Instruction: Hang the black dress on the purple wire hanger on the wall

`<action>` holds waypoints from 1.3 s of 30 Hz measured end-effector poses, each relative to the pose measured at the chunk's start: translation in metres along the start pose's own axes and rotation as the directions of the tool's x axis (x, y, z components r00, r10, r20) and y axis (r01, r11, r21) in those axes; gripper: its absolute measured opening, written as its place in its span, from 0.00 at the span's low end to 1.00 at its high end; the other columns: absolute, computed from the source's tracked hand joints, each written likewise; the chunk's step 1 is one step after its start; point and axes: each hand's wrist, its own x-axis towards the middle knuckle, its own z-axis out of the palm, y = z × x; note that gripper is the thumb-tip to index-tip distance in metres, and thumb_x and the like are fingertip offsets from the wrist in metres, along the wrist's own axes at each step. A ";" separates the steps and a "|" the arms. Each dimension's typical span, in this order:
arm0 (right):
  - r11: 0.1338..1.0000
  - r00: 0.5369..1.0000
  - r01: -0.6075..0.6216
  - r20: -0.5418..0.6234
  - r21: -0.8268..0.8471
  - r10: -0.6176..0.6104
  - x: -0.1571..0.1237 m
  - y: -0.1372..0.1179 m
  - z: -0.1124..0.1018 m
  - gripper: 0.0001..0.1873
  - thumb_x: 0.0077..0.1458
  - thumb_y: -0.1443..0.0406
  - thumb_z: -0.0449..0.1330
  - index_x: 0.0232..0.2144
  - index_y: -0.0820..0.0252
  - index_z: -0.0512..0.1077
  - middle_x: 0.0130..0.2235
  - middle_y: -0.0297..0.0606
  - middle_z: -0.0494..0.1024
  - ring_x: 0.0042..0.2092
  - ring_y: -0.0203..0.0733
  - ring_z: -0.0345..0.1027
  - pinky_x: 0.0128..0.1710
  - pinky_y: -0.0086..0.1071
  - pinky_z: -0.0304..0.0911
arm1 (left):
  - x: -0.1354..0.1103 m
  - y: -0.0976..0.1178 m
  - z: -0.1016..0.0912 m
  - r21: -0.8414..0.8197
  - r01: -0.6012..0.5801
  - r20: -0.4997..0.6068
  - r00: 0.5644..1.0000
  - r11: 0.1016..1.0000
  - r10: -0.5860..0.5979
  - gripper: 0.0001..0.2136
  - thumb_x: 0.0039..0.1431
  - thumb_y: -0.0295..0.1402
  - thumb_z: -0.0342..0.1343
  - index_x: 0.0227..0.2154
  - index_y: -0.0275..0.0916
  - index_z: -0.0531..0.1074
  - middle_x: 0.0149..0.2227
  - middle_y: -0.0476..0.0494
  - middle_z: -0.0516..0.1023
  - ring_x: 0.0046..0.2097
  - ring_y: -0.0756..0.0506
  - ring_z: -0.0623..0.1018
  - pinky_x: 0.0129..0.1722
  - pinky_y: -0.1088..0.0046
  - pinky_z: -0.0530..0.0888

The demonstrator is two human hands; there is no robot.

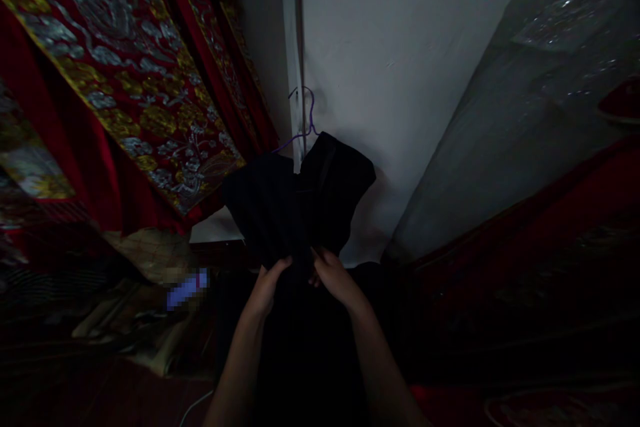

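Note:
A dark, nearly black garment (265, 197) hangs on a purple wire hanger (312, 107) against the wall, its hook around a narrow upright strip. Both of my hands are at the garment's lower front. My left hand (270, 280) pinches the cloth, thumb on top and the other fingers hidden behind it. My right hand (333, 275) grips the cloth on the other side, its fingers curled and partly in shadow. The exact kind of garment is hard to make out in the dim light.
Red cloth hangings embroidered in gold and silver (165, 107) hang at the left. A clear plastic sheet (500, 87) covers part of the right side, above red cloth (550, 193). A pale wall (390, 47) stands behind the garment. Folded fabrics (145, 327) lie low at the left.

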 end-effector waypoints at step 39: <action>0.978 0.991 -0.037 0.132 0.204 0.010 0.011 0.001 0.012 0.18 0.49 0.52 0.58 0.26 0.62 0.75 0.16 0.31 0.71 0.17 0.31 0.60 0.18 0.25 0.49 | 0.024 -0.069 0.009 0.411 -0.494 -0.026 0.834 0.766 0.551 0.11 0.56 0.29 0.58 0.43 0.40 0.76 0.39 0.45 0.80 0.41 0.44 0.79 0.44 0.70 0.72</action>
